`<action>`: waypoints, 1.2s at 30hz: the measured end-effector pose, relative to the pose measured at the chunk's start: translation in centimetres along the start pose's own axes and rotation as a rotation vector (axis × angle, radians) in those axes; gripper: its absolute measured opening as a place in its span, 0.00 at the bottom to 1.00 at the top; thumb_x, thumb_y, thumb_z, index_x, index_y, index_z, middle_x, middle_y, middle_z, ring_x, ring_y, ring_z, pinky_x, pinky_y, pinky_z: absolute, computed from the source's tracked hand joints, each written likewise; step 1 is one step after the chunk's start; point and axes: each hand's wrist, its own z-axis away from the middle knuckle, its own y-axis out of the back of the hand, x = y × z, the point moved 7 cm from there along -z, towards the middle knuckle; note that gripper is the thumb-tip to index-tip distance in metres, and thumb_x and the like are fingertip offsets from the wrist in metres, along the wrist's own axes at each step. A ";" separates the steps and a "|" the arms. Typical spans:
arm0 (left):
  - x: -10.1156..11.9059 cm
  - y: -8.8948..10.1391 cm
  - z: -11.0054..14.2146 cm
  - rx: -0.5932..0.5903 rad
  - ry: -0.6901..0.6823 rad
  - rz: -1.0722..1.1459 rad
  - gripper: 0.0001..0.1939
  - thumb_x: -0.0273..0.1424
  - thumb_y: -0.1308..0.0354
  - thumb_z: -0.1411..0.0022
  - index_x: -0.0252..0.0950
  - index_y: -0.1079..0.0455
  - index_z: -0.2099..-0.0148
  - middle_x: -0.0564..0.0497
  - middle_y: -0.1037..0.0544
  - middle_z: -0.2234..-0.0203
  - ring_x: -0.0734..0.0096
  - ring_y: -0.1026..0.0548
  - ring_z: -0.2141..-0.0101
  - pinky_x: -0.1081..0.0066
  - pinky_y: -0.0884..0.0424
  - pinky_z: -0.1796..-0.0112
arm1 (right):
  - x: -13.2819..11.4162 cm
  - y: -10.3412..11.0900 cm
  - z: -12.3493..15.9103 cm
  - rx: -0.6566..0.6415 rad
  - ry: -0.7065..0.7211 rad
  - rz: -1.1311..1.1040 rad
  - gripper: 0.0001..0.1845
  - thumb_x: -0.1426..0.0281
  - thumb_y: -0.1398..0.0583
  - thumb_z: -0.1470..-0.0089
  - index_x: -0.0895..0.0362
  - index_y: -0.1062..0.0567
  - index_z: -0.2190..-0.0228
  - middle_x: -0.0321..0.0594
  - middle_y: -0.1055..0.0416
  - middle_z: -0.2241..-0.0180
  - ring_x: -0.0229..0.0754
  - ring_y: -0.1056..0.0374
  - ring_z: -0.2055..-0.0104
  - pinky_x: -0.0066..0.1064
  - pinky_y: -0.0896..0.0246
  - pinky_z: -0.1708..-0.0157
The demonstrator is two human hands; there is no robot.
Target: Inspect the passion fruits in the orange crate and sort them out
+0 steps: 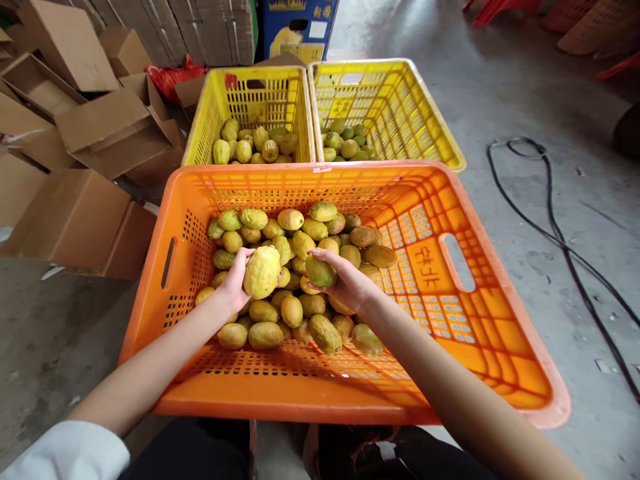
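In my left hand is a pale yellow, bumpy oval fruit, gripped from its left side. My right hand has its thumb and fingers closed around a smoother green fruit. Both hands are over a large orange plastic basket, the two held fruits a short way apart. Below and around them lies a heap of oval yellow, green and brownish fruit, some wrinkled. The exact kind of fruit I cannot tell. Parts of the heap are hidden by my hands and forearms.
Beyond the orange basket stand a left yellow crate and a right yellow crate, each holding several fruits. Cardboard boxes pile up at left, with a blue box behind. A black cable crosses the floor at right.
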 end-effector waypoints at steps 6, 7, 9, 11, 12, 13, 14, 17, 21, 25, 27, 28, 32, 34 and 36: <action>0.4 -0.4 0.8 0.018 0.028 0.018 0.22 0.44 0.49 0.26 0.34 0.24 0.45 0.41 0.16 0.66 0.54 0.15 0.65 0.61 0.16 0.65 | 0.3 0.8 -0.2 0.102 -0.028 -0.027 0.07 0.64 0.34 0.41 0.52 0.26 0.65 0.37 0.23 0.69 0.41 0.26 0.69 0.30 0.25 0.71; 0.3 -0.5 0.9 0.008 0.037 0.013 0.22 0.45 0.49 0.26 0.34 0.24 0.46 0.41 0.16 0.66 0.53 0.15 0.64 0.60 0.16 0.64 | 0.1 1.0 -0.2 0.119 -0.011 -0.020 0.06 0.64 0.34 0.40 0.51 0.26 0.64 0.37 0.22 0.69 0.41 0.25 0.68 0.28 0.26 0.72; 0.2 -0.5 0.9 -0.002 0.042 0.004 0.19 0.43 0.46 0.27 0.33 0.25 0.48 0.40 0.17 0.65 0.54 0.15 0.63 0.58 0.16 0.62 | -0.2 1.2 -0.2 0.129 0.015 -0.002 0.06 0.62 0.36 0.39 0.51 0.24 0.62 0.37 0.20 0.69 0.41 0.24 0.67 0.25 0.30 0.74; 0.0 -0.5 0.9 -0.012 0.035 0.003 0.14 0.38 0.42 0.29 0.34 0.25 0.49 0.40 0.17 0.63 0.54 0.15 0.61 0.56 0.16 0.58 | -0.4 1.2 -0.1 0.112 0.008 0.000 0.08 0.60 0.38 0.37 0.51 0.24 0.62 0.38 0.19 0.68 0.42 0.23 0.66 0.24 0.32 0.75; 0.0 -0.5 0.9 -0.015 0.024 0.010 0.12 0.36 0.41 0.30 0.34 0.25 0.50 0.41 0.17 0.63 0.54 0.15 0.60 0.56 0.16 0.57 | -0.4 1.1 -0.1 0.100 0.000 -0.007 0.09 0.59 0.39 0.37 0.51 0.24 0.61 0.38 0.19 0.68 0.43 0.23 0.66 0.25 0.32 0.75; 0.0 -0.4 0.9 -0.012 0.008 0.021 0.12 0.34 0.40 0.32 0.34 0.25 0.50 0.41 0.17 0.62 0.54 0.15 0.60 0.56 0.16 0.57 | -0.5 1.1 -0.1 0.094 -0.005 -0.014 0.09 0.59 0.39 0.36 0.50 0.24 0.61 0.39 0.19 0.67 0.44 0.23 0.66 0.26 0.31 0.75; 0.1 -0.3 0.9 -0.002 -0.012 0.033 0.11 0.34 0.41 0.32 0.34 0.25 0.51 0.42 0.16 0.62 0.54 0.16 0.60 0.56 0.16 0.57 | -0.6 1.1 0.0 0.096 -0.007 -0.023 0.09 0.59 0.39 0.36 0.50 0.25 0.60 0.39 0.18 0.66 0.44 0.22 0.65 0.27 0.30 0.74; 0.5 -0.1 0.9 0.051 -0.075 0.060 0.11 0.33 0.43 0.31 0.34 0.24 0.52 0.45 0.17 0.65 0.58 0.16 0.62 0.61 0.16 0.59 | -0.8 1.1 0.1 0.135 -0.025 -0.068 0.07 0.61 0.40 0.36 0.50 0.26 0.59 0.39 0.19 0.66 0.46 0.22 0.66 0.30 0.29 0.76; 0.7 -0.5 1.0 0.050 -0.060 0.058 0.16 0.35 0.48 0.27 0.32 0.23 0.49 0.44 0.17 0.65 0.59 0.16 0.63 0.63 0.16 0.60 | -0.9 0.6 0.5 0.151 -0.075 -0.106 0.06 0.64 0.42 0.34 0.51 0.27 0.60 0.39 0.21 0.68 0.45 0.22 0.69 0.29 0.31 0.80; 0.4 -1.0 1.1 0.000 -0.006 0.080 0.21 0.37 0.51 0.24 0.31 0.25 0.42 0.40 0.15 0.61 0.56 0.16 0.62 0.57 0.17 0.59 | -0.9 0.2 0.9 0.147 -0.093 -0.098 0.08 0.65 0.44 0.35 0.53 0.26 0.60 0.40 0.22 0.72 0.46 0.23 0.70 0.31 0.28 0.78; 0.3 -1.0 1.0 -0.022 0.016 0.088 0.21 0.38 0.52 0.23 0.32 0.26 0.40 0.39 0.15 0.60 0.56 0.15 0.64 0.56 0.17 0.60 | -0.7 0.3 0.9 0.145 -0.110 -0.091 0.11 0.64 0.45 0.35 0.54 0.24 0.60 0.41 0.23 0.74 0.46 0.23 0.71 0.31 0.27 0.77; 0.2 -0.9 1.0 -0.031 0.025 0.088 0.22 0.39 0.52 0.23 0.32 0.26 0.40 0.39 0.15 0.61 0.56 0.16 0.65 0.56 0.17 0.60 | -0.6 0.4 0.8 0.142 -0.115 -0.086 0.11 0.65 0.45 0.36 0.54 0.24 0.61 0.42 0.23 0.74 0.47 0.23 0.71 0.31 0.27 0.77; 0.1 -0.6 0.7 -0.048 0.045 0.071 0.22 0.40 0.52 0.22 0.32 0.26 0.41 0.39 0.15 0.63 0.59 0.16 0.69 0.59 0.17 0.64 | -0.2 1.1 -0.2 0.109 -0.100 -0.078 0.06 0.64 0.40 0.40 0.52 0.24 0.64 0.44 0.21 0.71 0.48 0.21 0.68 0.34 0.22 0.71; 0.1 -0.4 0.6 -0.037 0.037 0.052 0.23 0.44 0.51 0.23 0.32 0.25 0.42 0.40 0.16 0.65 0.60 0.17 0.70 0.62 0.17 0.66 | 0.1 1.3 -0.5 0.087 -0.122 -0.112 0.07 0.62 0.39 0.40 0.51 0.24 0.64 0.46 0.20 0.69 0.50 0.20 0.63 0.37 0.19 0.67; 0.2 -0.2 0.5 -0.023 0.017 0.026 0.25 0.48 0.50 0.23 0.32 0.25 0.44 0.41 0.16 0.66 0.61 0.18 0.71 0.63 0.17 0.67 | 0.3 1.3 -0.5 0.082 -0.135 -0.155 0.09 0.60 0.38 0.39 0.51 0.24 0.63 0.46 0.20 0.66 0.52 0.20 0.60 0.40 0.18 0.65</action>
